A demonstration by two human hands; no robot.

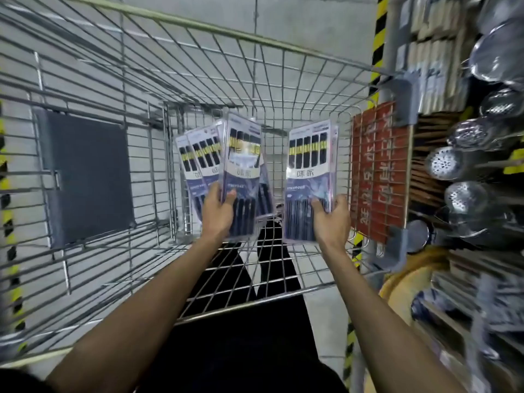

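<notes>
My left hand [218, 211] grips a fanned bundle of several clear-plastic chopstick packs [241, 160], with black sticks and yellow bands showing through. My right hand [331, 219] holds one more pack of the same kind [310, 171] by its lower edge, thumb on the front. Both hands hold the packs upright over the inside of a wire shopping cart [198, 69], the two lots a little apart.
A dark grey panel [90, 177] hangs on the cart's left side and a red sign [377, 171] on its right side. Store shelves at the right carry metal skimmer ladles [465, 163] and boxed goods. Yellow-black hazard stripes [378, 38] mark a post. Dark trousers show below the cart.
</notes>
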